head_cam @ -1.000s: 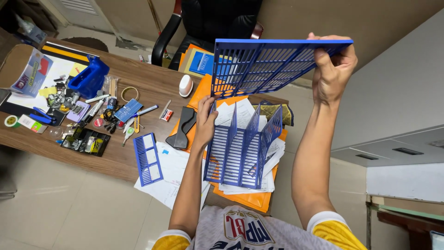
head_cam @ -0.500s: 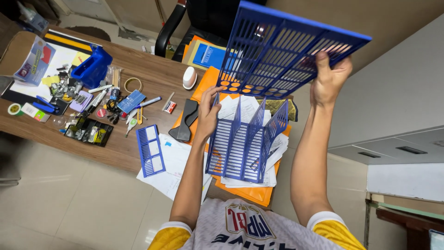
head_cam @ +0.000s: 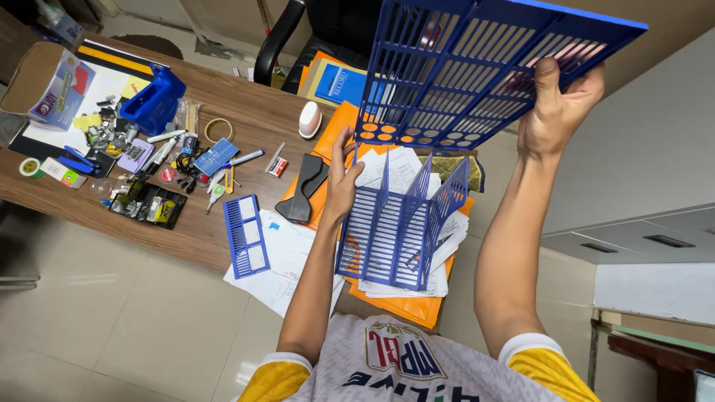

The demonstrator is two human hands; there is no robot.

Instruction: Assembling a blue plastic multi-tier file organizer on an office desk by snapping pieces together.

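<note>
Blue slatted panel: held high in the air above the counter, its long axis running from the lower left near the papers up toward the upper right, the broad face tilted toward the camera.
Look of the panel: flat blue plastic, ribbed into blocks of narrow slots, with a row of round holes along its lower edge; the orange folder shows through those holes.
Right hand: arm stretched straight up, fingers closed on the panel's right-hand lower edge, thumb pressed flat on the near face and the other fingers hidden behind it.
Blue file rack: partly built, standing on a spread of white papers and the orange folder; three slatted dividers rise upright from a slatted base, pointing away from the person.
Left hand: arm extended forward, palm and fingers resting against the rack's left divider, fingers loosely spread, not closed around anything.
Loose piece: a small blue slatted part lies flat on the counter's edge, left of the left arm.
Nearby: a black stapler-like tool just left of the left hand, a white computer mouse beyond it.
Far left of the counter: a blue holder, a cardboard box and a scatter of small stationery.
</note>
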